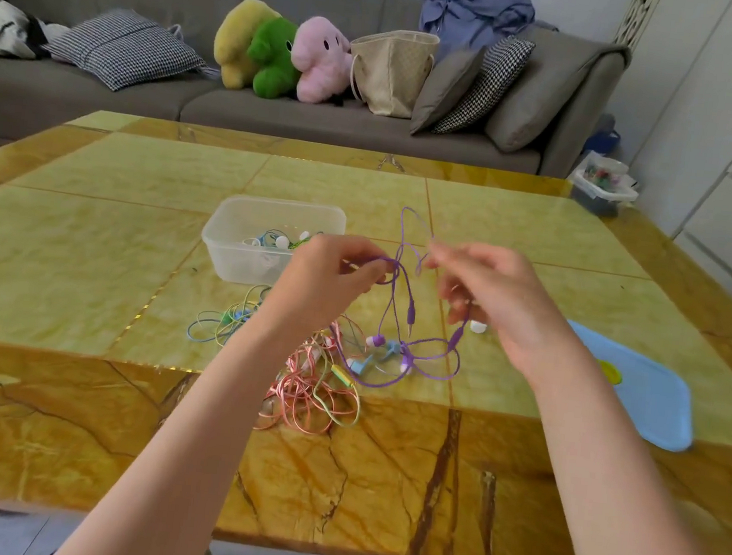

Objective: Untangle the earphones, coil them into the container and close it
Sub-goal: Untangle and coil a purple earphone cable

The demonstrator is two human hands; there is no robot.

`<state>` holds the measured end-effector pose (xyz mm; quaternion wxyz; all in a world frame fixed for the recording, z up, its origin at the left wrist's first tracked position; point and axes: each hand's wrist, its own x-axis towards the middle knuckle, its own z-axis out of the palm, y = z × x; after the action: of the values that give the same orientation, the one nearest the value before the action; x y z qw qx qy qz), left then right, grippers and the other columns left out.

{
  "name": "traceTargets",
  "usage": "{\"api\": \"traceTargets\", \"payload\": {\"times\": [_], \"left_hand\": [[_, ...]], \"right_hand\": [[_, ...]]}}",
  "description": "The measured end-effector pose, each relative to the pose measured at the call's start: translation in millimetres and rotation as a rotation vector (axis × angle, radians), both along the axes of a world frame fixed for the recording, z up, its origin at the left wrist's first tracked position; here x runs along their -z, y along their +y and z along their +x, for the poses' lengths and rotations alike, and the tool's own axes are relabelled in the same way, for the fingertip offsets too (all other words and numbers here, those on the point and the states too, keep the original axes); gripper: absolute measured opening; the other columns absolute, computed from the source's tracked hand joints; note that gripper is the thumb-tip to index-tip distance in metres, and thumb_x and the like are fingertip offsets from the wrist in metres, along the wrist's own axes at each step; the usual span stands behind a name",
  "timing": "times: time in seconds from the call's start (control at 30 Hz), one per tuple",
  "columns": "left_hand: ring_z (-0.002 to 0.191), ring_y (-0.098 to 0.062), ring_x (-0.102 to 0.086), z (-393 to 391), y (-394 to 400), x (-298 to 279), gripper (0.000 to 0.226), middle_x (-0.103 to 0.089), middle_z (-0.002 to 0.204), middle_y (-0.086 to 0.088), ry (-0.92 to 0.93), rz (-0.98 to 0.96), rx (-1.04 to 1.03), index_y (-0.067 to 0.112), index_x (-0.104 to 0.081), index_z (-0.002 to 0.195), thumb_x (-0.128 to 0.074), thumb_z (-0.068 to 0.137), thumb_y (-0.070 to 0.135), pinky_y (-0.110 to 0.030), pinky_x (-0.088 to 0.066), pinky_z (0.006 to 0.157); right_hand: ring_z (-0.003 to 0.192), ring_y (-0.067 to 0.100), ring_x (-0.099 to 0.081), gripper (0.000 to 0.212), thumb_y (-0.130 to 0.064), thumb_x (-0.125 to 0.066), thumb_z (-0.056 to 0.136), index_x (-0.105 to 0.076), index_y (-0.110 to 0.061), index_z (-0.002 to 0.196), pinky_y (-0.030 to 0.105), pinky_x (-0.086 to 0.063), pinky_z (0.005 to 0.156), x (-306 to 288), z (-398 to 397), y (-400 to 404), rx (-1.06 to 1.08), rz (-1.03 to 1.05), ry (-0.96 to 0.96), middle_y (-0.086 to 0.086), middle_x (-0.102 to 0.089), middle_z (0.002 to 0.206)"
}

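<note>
We held the purple earphones [404,281] up over the table [87,248] with 2 hands.

Our left hand [333,274] pinched a loop of the purple cord between thumb and fingers; our right hand [495,297] pinched another strand, fingers curled narrow. The cord's lower loops and buds rested on the tabletop beside the pink earphones [312,389]. The clear container [268,240] stood open just behind our left hand, other earphones inside, and its blue lid [649,397] lay flat to our right.

Home living room: grey sofa [282,114], cushions [126,48], plush toys [279,51], marble-top table [71,404].
</note>
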<state>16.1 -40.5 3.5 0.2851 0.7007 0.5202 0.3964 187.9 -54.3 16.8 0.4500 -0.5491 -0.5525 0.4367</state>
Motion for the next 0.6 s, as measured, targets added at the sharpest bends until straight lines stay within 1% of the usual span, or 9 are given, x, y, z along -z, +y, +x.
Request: {"api": "traceTargets", "payload": {"times": [0.03, 0.1, 0.17, 0.23, 0.27, 0.33, 0.4, 0.5, 0.6], "left_hand": [[0.061, 0.001, -0.060, 1.2, -1.0, -1.4, 0.015, -0.066, 0.071, 0.006, 0.016, 0.024, 0.011, 0.027, -0.066, 0.081, -0.058, 0.089, 0.017, -0.012, -0.039, 0.051], [0.065, -0.002, -0.064, 2.6, -1.8, -3.2, 0.017, -0.067, 0.072, 0.007, 0.021, 0.046, 0.039, 0.025, -0.066, 0.082, -0.056, 0.089, 0.013, -0.014, -0.041, 0.052], [0.059, 0.001, -0.062, 3.9, -2.7, -3.6, 0.018, -0.065, 0.067, 0.013, 0.011, 0.038, 0.073, 0.021, -0.067, 0.084, -0.055, 0.089, 0.009, -0.011, -0.039, 0.048], [0.054, 0.002, -0.058, 4.2, -3.4, -3.2, 0.016, -0.066, 0.066, 0.010, -0.011, 0.024, 0.096, 0.016, -0.068, 0.086, -0.054, 0.089, 0.009, -0.012, -0.040, 0.049], [0.053, 0.001, -0.058, 5.6, -4.0, -3.1, 0.014, -0.067, 0.066, 0.008, -0.013, 0.020, 0.108, 0.015, -0.067, 0.086, -0.055, 0.090, 0.010, -0.013, -0.042, 0.050], [0.053, -0.001, -0.060, 7.5, -4.7, -2.7, 0.010, -0.068, 0.065, 0.005, -0.013, 0.009, 0.117, 0.015, -0.066, 0.085, -0.057, 0.090, 0.015, -0.012, -0.042, 0.051], [0.053, -0.001, -0.062, 9.9, -4.4, -2.3, 0.009, -0.068, 0.063, 0.005, -0.064, -0.008, 0.111, 0.017, -0.064, 0.083, -0.058, 0.090, 0.015, -0.014, -0.040, 0.048], [0.051, -0.001, -0.062, 5.3, -2.9, -5.2, 0.016, -0.067, 0.063, 0.006, -0.246, -0.011, -0.006, 0.018, -0.060, 0.078, -0.056, 0.091, 0.009, -0.016, -0.041, 0.046], [0.052, 0.002, -0.061, -10.3, 0.3, -9.9, 0.016, -0.067, 0.060, 0.009, -0.581, -0.089, -0.160, 0.016, -0.060, 0.078, -0.056, 0.091, 0.008, -0.012, -0.044, 0.047]], "right_hand": [[0.047, 0.012, -0.046, 0.020, -0.030, -0.067, 0.084, -0.064, -0.011, 0.090, 0.030, -0.050, 0.054, 2.1, -3.8, -0.3, -0.005, -0.033, -0.094, -0.001, -0.058, 0.061], [0.049, 0.013, -0.049, 0.028, -0.028, -0.072, 0.080, -0.060, -0.014, 0.101, 0.034, -0.056, 0.063, 4.9, -9.9, 0.4, 0.006, -0.082, -0.157, 0.000, -0.062, 0.071], [0.047, 0.012, -0.047, 0.035, -0.021, -0.073, 0.080, -0.056, -0.015, 0.109, 0.033, -0.056, 0.059, 3.3, -12.2, 0.3, 0.003, -0.055, -0.110, 0.001, -0.059, 0.080], [0.043, 0.012, -0.042, 0.029, -0.015, -0.070, 0.082, -0.059, -0.017, 0.109, 0.028, -0.050, 0.046, -0.2, -12.9, -0.7, -0.034, 0.044, -0.098, -0.001, -0.057, 0.083], [0.042, 0.013, -0.039, 0.023, -0.013, -0.068, 0.083, -0.062, -0.017, 0.105, 0.026, -0.044, 0.041, -1.8, -12.6, -2.0, -0.059, 0.093, -0.117, -0.005, -0.057, 0.080], [0.039, 0.011, -0.033, 0.008, -0.010, -0.066, 0.085, -0.067, -0.016, 0.091, 0.022, -0.030, 0.037, -1.1, -14.6, -2.8, -0.091, 0.140, -0.081, -0.009, -0.055, 0.067], [0.035, 0.008, -0.027, 0.009, -0.009, -0.061, 0.088, -0.066, -0.011, 0.081, 0.017, -0.021, 0.036, 1.3, -17.3, -1.3, -0.058, 0.137, 0.039, -0.005, -0.049, 0.055], [0.036, 0.005, -0.025, 0.018, -0.005, -0.054, 0.092, -0.066, -0.005, 0.078, 0.015, -0.018, 0.034, 0.8, -14.3, 1.2, 0.049, 0.143, 0.203, 0.003, -0.047, 0.056], [0.036, 0.004, -0.025, 0.020, -0.003, -0.053, 0.092, -0.065, -0.003, 0.076, 0.015, -0.018, 0.034, 0.0, -3.3, 3.4, 0.147, 0.130, 0.327, 0.002, -0.056, 0.058]]}}
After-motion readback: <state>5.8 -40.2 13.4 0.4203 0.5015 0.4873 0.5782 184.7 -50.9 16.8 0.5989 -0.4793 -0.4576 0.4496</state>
